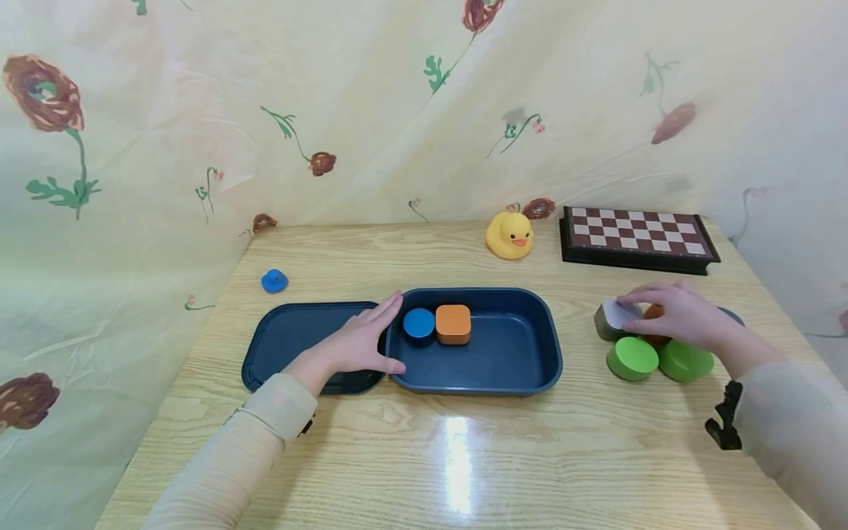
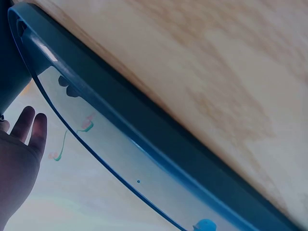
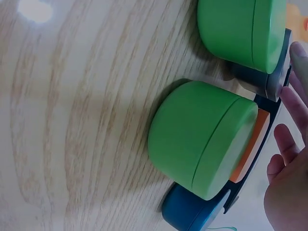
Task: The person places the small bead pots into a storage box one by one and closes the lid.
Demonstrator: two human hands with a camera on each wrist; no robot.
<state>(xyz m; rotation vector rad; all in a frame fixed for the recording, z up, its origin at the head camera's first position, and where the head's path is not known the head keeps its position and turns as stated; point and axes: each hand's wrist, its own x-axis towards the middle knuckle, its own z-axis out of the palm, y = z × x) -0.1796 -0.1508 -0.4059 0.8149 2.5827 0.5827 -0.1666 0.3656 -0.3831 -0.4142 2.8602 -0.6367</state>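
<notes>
A dark blue box (image 1: 520,353) holds a round blue container (image 1: 419,324) and an orange square one (image 1: 453,324) toward its left end. My left hand (image 1: 354,342), fingers spread, rests at the box's left rim. At the right, my right hand (image 1: 682,316) reaches over a grey container (image 1: 609,320), thumb and fingertips at its lid; a firm grip does not show. Beside it stand two green containers (image 1: 632,358) (image 3: 207,137), an orange one (image 3: 251,147) partly hidden under the hand, and a blue one (image 3: 185,209).
A dark blue lid (image 1: 291,342) lies left of the box, partly under my left hand. Behind it sits a small blue duck (image 1: 274,280). A yellow duck (image 1: 509,235) and a checkered board (image 1: 636,232) stand near the table's back edge, before a flowered cloth.
</notes>
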